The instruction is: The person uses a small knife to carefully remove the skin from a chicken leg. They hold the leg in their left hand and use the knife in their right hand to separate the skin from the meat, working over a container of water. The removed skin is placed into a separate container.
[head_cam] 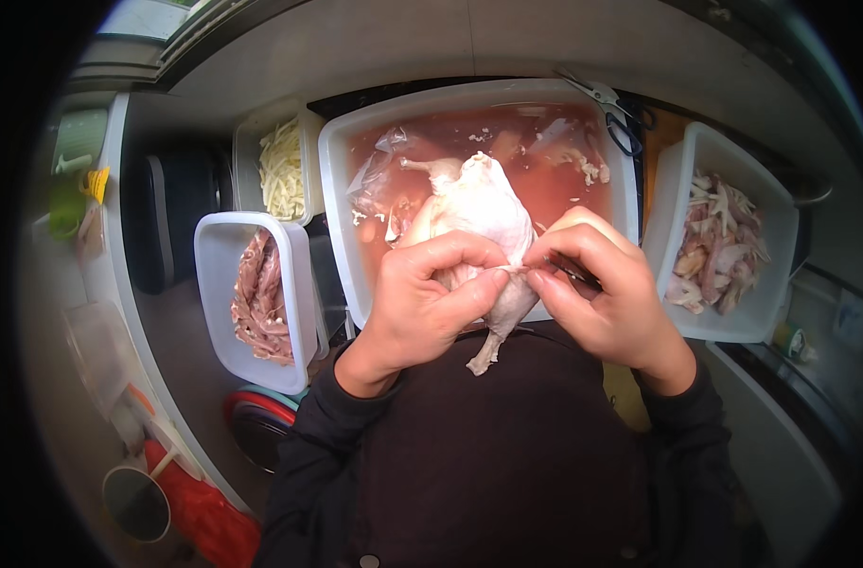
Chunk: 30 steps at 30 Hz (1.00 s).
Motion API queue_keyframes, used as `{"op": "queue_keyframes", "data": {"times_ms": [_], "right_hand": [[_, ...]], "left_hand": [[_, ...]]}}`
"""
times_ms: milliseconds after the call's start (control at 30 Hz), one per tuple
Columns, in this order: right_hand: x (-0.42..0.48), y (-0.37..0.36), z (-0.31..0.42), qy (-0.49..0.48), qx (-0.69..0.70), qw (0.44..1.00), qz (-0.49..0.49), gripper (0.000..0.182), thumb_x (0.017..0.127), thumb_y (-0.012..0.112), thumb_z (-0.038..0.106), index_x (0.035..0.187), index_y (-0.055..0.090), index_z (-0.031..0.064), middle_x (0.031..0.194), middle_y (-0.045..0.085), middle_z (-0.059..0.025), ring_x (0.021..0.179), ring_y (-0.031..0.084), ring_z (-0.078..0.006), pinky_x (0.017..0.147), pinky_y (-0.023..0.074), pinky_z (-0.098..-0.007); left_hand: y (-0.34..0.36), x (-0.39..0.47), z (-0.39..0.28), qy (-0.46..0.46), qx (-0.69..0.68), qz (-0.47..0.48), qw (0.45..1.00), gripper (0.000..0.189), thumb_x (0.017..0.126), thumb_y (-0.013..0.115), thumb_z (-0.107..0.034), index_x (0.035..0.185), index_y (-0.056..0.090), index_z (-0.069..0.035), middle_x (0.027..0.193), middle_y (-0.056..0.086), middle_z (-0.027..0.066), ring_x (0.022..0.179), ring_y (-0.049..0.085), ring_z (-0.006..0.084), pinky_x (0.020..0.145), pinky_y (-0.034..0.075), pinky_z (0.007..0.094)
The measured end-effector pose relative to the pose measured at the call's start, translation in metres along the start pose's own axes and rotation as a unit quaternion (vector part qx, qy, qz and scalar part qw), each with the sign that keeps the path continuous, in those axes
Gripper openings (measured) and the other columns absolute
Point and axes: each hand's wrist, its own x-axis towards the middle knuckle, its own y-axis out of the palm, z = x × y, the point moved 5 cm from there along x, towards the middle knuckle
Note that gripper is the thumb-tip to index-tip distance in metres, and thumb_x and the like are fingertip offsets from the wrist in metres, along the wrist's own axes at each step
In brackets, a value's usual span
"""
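Note:
A pale, raw plucked bird carcass (485, 199), a whole chicken or duck by its look, lies over the near side of a large white plastic tub (338, 234). One leg points away from me and the other hangs over the near rim. My left hand (442, 291) pinches the skin by the near leg between thumb and forefinger. Close beside it, my right hand (595, 280) pinches the same patch, its fingertips almost meeting the left ones. Something dark and thin shows under the right fingers; I cannot tell what. Reddish water (545, 163) with scraps fills the tub.
Kitchen scissors (609, 106) with dark blue handles rest across the tub's back right corner. A right-hand bin (740, 323) holds poultry pieces (719, 245). On the left, one container (208, 284) holds necks or similar meat (262, 302), another pale shredded strips (281, 170). A clear plastic bag (378, 167) floats in the tub.

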Motion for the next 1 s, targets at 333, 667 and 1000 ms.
{"op": "queue_keyframes", "data": {"times_ms": [333,667,1000], "right_hand": [[-0.008,0.004,0.013,-0.006,-0.077,0.997,-0.023,0.018,0.084,0.074,0.003,0.1,0.065,0.003,0.081,0.061,-0.0104,0.068,0.063,-0.0269,0.058,0.0503,-0.0344],[-0.01,0.009,0.005,-0.057,-0.133,0.989,0.023,0.021,0.08,0.071,-0.006,0.098,0.061,-0.0026,0.082,0.059,-0.0107,0.069,0.06,-0.0207,0.062,0.0494,-0.029],[-0.013,0.013,-0.013,0.011,-0.031,0.999,0.011,0.016,0.076,0.068,0.0,0.09,0.059,-0.0023,0.076,0.056,-0.0133,0.064,0.057,-0.0278,0.059,0.0463,-0.0361]], "left_hand": [[-0.002,-0.003,0.004,-0.025,-0.045,-0.011,0.999,0.007,0.088,0.069,-0.005,0.09,0.069,0.002,0.084,0.067,0.0023,0.079,0.06,0.0074,0.072,0.049,0.0243],[0.0,-0.006,0.011,-0.03,-0.056,0.004,0.998,0.01,0.09,0.068,-0.008,0.093,0.068,0.002,0.088,0.067,0.0026,0.085,0.061,0.0096,0.078,0.049,0.0262],[0.006,-0.008,0.008,0.0,-0.069,0.047,0.997,0.014,0.094,0.062,-0.004,0.105,0.067,0.003,0.103,0.067,0.006,0.097,0.061,0.0115,0.087,0.05,0.0281]]}}
